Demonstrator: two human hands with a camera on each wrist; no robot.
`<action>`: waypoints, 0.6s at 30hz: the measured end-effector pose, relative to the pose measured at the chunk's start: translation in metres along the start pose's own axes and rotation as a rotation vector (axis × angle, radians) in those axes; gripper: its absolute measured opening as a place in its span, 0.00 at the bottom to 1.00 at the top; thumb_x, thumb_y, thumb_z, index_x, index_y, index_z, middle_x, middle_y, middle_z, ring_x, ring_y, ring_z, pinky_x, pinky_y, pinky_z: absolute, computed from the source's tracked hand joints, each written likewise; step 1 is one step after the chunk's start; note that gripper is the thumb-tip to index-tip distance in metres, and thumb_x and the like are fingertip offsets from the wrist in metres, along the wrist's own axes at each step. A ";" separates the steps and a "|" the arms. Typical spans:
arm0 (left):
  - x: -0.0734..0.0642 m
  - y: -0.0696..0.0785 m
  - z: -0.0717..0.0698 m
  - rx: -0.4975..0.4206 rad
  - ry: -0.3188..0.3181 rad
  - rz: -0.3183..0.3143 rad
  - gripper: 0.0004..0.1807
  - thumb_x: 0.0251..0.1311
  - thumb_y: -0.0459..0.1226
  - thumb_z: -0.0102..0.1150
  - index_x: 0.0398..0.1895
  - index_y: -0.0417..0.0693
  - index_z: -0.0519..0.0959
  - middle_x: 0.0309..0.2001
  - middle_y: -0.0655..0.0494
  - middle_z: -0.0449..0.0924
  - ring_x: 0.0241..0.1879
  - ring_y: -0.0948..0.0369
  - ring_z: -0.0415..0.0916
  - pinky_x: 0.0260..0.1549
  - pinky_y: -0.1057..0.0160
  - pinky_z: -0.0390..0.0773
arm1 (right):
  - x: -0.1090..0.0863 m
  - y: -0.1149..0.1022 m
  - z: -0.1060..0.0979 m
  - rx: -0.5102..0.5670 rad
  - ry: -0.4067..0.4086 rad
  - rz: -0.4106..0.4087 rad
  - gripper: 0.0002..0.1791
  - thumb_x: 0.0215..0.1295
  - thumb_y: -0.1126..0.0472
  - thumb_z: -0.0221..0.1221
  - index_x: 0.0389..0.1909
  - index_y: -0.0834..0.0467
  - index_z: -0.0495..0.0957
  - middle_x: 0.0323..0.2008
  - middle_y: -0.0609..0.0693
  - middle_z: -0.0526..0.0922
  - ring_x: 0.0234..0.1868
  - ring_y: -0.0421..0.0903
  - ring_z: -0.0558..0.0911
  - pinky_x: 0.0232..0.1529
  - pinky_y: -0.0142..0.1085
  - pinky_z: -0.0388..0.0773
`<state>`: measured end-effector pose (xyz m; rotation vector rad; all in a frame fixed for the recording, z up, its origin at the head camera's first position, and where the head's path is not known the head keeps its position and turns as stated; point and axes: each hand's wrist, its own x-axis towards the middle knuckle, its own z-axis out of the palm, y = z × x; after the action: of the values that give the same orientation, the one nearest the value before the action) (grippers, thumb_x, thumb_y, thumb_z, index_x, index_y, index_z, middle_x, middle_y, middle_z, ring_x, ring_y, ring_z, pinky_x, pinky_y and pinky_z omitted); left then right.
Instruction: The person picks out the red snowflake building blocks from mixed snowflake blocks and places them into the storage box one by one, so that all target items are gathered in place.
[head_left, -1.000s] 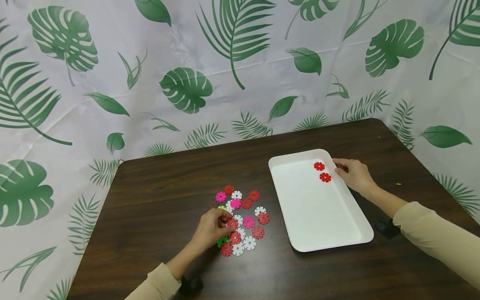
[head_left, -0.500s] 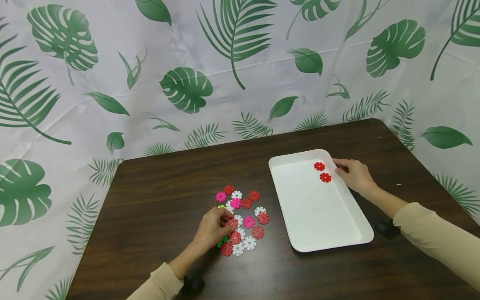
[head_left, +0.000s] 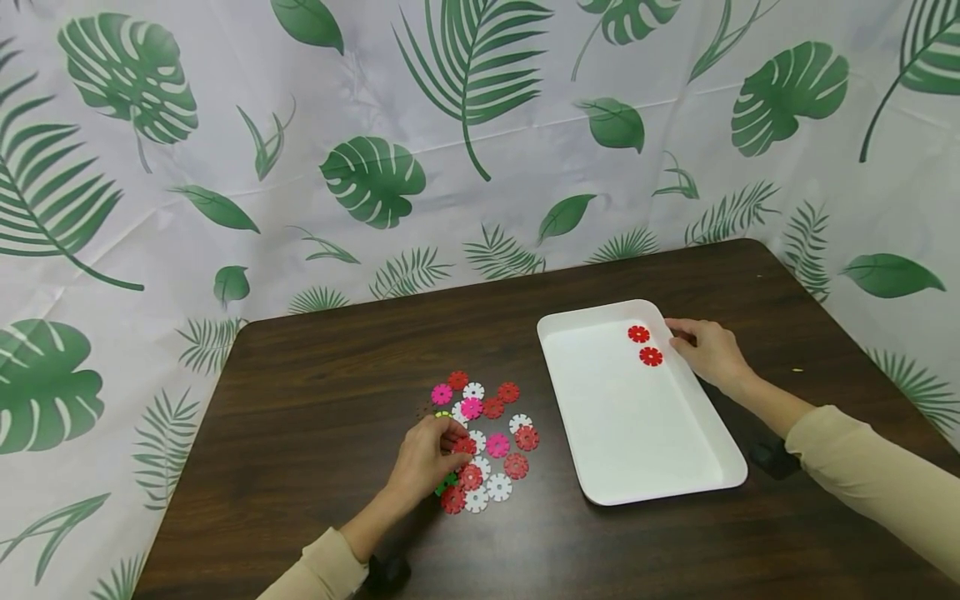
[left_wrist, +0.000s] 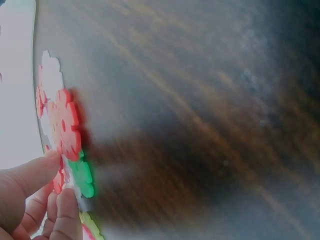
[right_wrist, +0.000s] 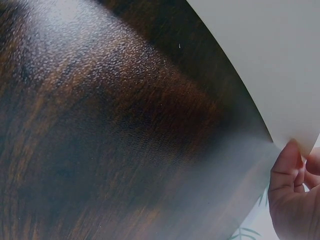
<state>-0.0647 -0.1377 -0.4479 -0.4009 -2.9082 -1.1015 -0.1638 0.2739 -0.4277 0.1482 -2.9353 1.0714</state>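
My left hand [head_left: 426, 457] is over a loose heap of flat, notched interlocking discs, pinching a red interlocking disc [head_left: 465, 447] between thumb and fingers. In the left wrist view the thumb and fingertips [left_wrist: 67, 200] meet at that disc, beside another red disc [left_wrist: 67, 124] and a green disc [left_wrist: 82, 175]. White, pink, red, green and yellow discs lie around it, some partly under the hand. On the right, my right hand [head_left: 708, 350] grips the far right side of a white tray [head_left: 630, 433]. Two red discs [head_left: 651, 357] lie inside the tray, near that hand.
The dark wooden table [head_left: 337, 392] carries the heap and, right of it, the tray. Behind it hangs a leaf-patterned cloth [head_left: 517, 192], close to the table's back edge. A small yellowish scrap [head_left: 797, 369] lies right of the tray.
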 end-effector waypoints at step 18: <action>0.000 0.002 0.002 -0.035 0.048 -0.012 0.12 0.41 0.29 0.74 0.31 0.42 0.82 0.30 0.53 0.75 0.30 0.60 0.75 0.29 0.70 0.78 | 0.000 0.000 0.000 0.023 -0.005 0.018 0.24 0.67 0.66 0.54 0.62 0.69 0.66 0.55 0.73 0.72 0.38 0.62 0.80 0.34 0.45 0.82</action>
<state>-0.0635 -0.1348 -0.4481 -0.3535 -2.8568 -1.1492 -0.1636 0.2734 -0.4277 0.1244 -2.9352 1.1084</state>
